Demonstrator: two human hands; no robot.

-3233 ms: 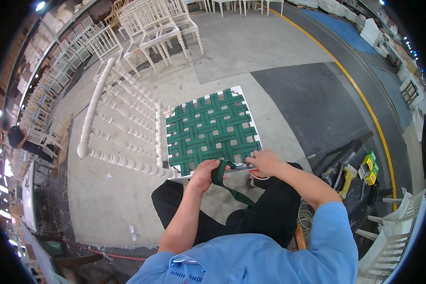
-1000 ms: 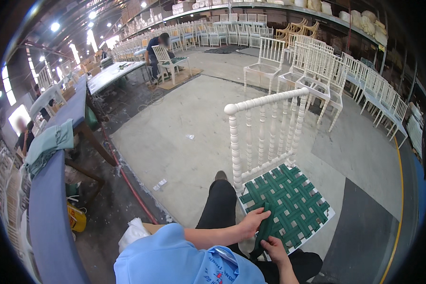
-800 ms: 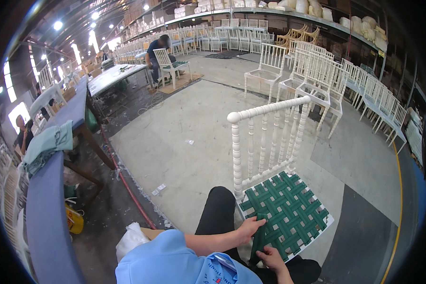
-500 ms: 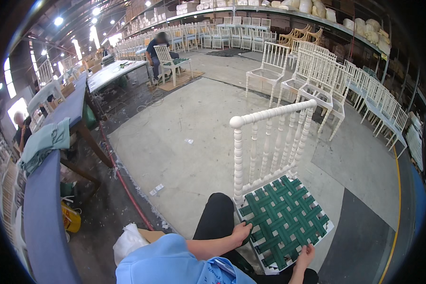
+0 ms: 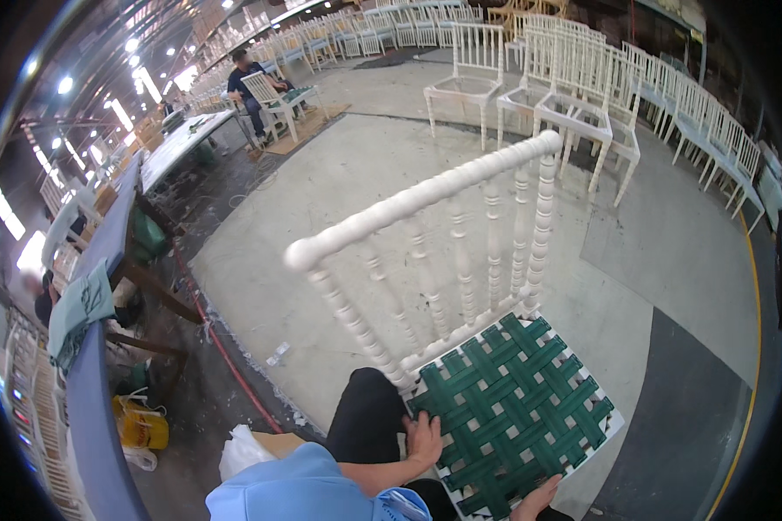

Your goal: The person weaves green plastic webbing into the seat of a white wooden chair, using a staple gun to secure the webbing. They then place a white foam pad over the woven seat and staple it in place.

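A white chair (image 5: pixel 421 204) with turned spindles stands in front of me, its back on the far side. Green straps (image 5: pixel 508 408) woven over and under each other cover its seat, with small square gaps between them. My left hand (image 5: pixel 422 441) grips the near left edge of the seat beside my knee, fingertips bent over the webbing. At the near front edge my right hand (image 5: pixel 537 499) is closed round the seat frame, its lower part cut off by the picture's rim. The chair's legs are mostly hidden under the seat.
White chairs with unfilled seat frames (image 5: pixel 465 82) stand ahead, and a row of chairs (image 5: pixel 699 130) lines the right. A long blue-topped table (image 5: pixel 96 408) with a cloth (image 5: pixel 80 313) runs along my left. A yellow bucket (image 5: pixel 139 424) sits beneath. Another person (image 5: pixel 245 87) sits behind a chair.
The chair's back has come nearer and swung left, its top rail now larger in view. My left hand has shifted slightly along the seat edge. My view has also tilted down.
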